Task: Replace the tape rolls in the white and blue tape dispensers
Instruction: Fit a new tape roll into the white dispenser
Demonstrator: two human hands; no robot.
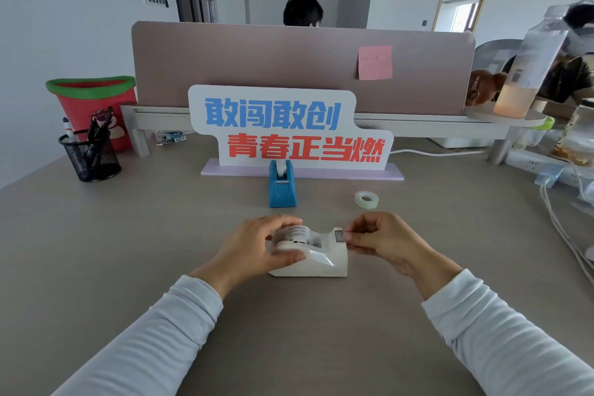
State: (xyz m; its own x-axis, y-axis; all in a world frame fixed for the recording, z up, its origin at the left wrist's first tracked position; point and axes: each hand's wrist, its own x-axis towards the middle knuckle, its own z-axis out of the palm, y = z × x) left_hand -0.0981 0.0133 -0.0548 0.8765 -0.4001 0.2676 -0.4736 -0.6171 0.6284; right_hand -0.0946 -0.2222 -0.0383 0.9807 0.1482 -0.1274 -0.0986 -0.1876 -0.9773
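The white tape dispenser (pixel 323 262) sits on the desk in front of me, cutter end to the right. A roll of clear tape (pixel 300 232) rests in its cradle. My left hand (pixel 254 249) wraps the dispenser's left end, fingers over the roll. My right hand (pixel 382 239) pinches the tape end just right of the cutter. Farther back stands the blue tape dispenser (pixel 282 185) with a white roll in it. A loose tape roll (pixel 366 199) lies flat on the desk to its right.
A white sign with blue and red characters (pixel 289 130) stands behind the blue dispenser. At the left are a black mesh pen cup (pixel 89 156) and a red bin (pixel 93 106). Cables and a power strip (pixel 546 170) lie at the right edge. A partition (pixel 289 64) closes the back.
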